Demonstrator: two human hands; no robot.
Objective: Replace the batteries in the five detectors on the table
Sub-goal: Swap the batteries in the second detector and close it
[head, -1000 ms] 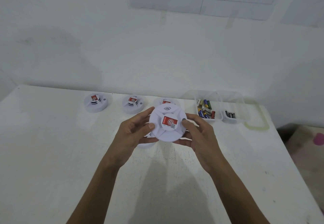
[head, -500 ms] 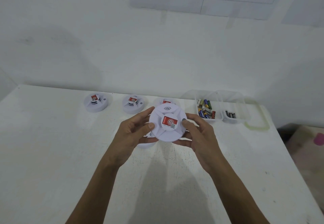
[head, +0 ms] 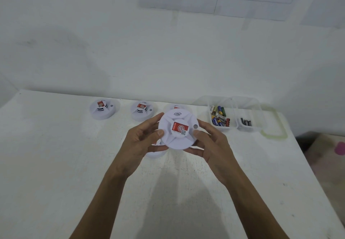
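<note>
Fingers [head: 151,120] of the left hand [head: 138,141] and right hand [head: 212,145] stay clamped round the detector [head: 177,139], above the bench [head: 56,164], just left of the battery box [head: 223,129]. It has twisted only slightly, so probably it is still unopened.

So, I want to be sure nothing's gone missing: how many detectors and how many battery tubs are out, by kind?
Detectors: 5 (held detector, far-left detector, second detector, half-hidden detector, nearest detector)
Battery tubs: 2 (mixed-colour tub, dark-battery tub)
Total: 7
</note>
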